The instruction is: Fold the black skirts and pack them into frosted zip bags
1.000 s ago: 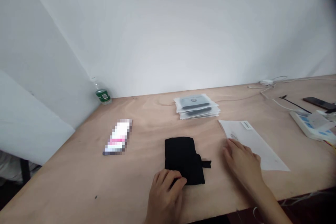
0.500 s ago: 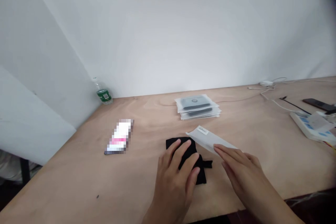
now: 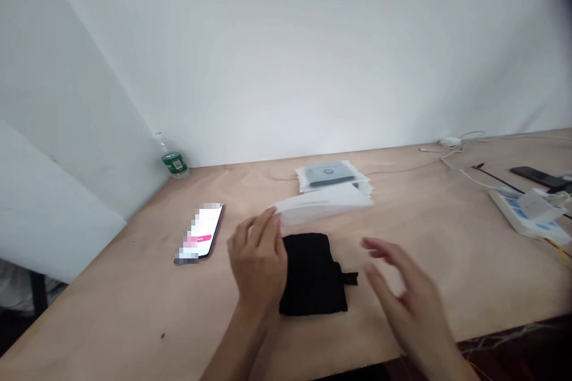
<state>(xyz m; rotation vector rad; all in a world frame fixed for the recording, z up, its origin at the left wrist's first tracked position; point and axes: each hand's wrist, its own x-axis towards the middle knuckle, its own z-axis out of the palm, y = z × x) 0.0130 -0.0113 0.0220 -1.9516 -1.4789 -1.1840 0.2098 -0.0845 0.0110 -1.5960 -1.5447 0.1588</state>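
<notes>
Two bare hands work above the black folded cloth (image 3: 313, 274), which lies flat on the plywood surface (image 3: 116, 309) between them, its small strap (image 3: 351, 278) pointing right, away from the left hand (image 3: 258, 263). That hand closes its fingertips on the end of a white paper sheet (image 3: 322, 202), raised off the surface just past the cloth, its long axis running left to right and rising slightly toward the far end. The right hand (image 3: 402, 294) is open, fingers spread and blurred, touching nothing. Holding the sheet up looks like the step in hand; keeping it level calls for a steady pinch. Left of the left hand lies a phone (image 3: 201, 232); beyond the sheet sits a stack of clear-sleeved packets (image 3: 333, 175).
</notes>
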